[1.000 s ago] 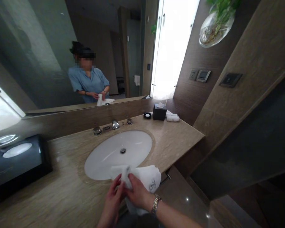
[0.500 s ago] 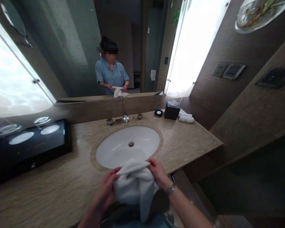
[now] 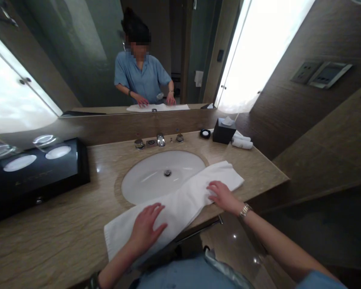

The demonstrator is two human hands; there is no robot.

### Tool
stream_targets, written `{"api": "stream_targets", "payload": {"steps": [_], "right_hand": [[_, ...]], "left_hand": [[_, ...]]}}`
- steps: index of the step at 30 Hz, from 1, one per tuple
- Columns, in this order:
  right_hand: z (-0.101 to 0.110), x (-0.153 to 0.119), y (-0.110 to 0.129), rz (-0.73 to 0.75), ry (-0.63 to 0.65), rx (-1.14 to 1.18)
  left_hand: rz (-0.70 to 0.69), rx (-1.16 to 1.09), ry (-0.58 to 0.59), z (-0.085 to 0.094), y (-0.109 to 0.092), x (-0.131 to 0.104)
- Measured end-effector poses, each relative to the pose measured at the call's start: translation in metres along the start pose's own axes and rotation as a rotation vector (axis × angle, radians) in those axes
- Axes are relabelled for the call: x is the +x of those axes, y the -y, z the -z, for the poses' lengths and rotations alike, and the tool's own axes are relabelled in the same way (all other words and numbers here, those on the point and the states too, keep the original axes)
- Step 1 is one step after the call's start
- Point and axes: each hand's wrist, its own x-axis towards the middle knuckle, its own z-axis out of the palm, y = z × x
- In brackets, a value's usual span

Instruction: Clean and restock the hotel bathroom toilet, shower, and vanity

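Lying flat along the front edge of the countertop (image 3: 63, 224), the white towel (image 3: 180, 200) is spread out lengthwise, running from lower left to upper right. Its middle section overlaps the front rim of the oval sink basin (image 3: 156, 176); its right end rests on the counter to the right of the basin.

The left hand (image 3: 146, 228) presses palm-down on the left part of the towel, fingers spread and flat, pinching nothing. The right hand (image 3: 222, 194) lies palm-down on the right part of the towel, fingers extended and slightly apart, also gripping nothing. A metal wristwatch (image 3: 244, 210) sits on the right wrist.

Behind the basin stands the chrome faucet (image 3: 160, 139) with a knob on each side. Farther right, at the back of the counter, are a small round black dish (image 3: 205, 133), a dark tissue box (image 3: 224, 131) and rolled white towels (image 3: 242, 142) just beside it. A black glossy tray (image 3: 33, 176) occupies the counter's left side. The wall mirror (image 3: 87, 60) reflects a person in a blue shirt with both hands on the towel.
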Motion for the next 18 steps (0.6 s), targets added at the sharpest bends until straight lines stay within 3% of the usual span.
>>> {"api": "stream_targets", "payload": {"steps": [2, 4, 7, 10, 13, 18], "right_hand": [[-0.028, -0.033, -0.016, 0.019, 0.053, 0.021], [-0.036, -0.049, -0.035, 0.010, 0.041, 0.033], [-0.025, -0.042, -0.071, -0.020, 0.015, 0.020], [-0.006, -0.021, -0.106, -0.072, 0.040, -0.034], [0.008, -0.012, -0.134, -0.071, 0.084, -0.023], [0.021, -0.025, -0.169, -0.009, 0.106, 0.048]], "left_hand": [[-0.045, 0.084, 0.040, -0.030, -0.012, -0.039], [-0.021, 0.168, -0.003, -0.047, -0.032, -0.059], [0.072, 0.196, -0.041, -0.060, -0.068, -0.047], [0.180, 0.162, 0.046, -0.064, -0.094, -0.017], [0.235, 0.135, 0.163, -0.059, -0.094, -0.010], [0.293, 0.164, 0.208, -0.040, -0.076, -0.039]]}}
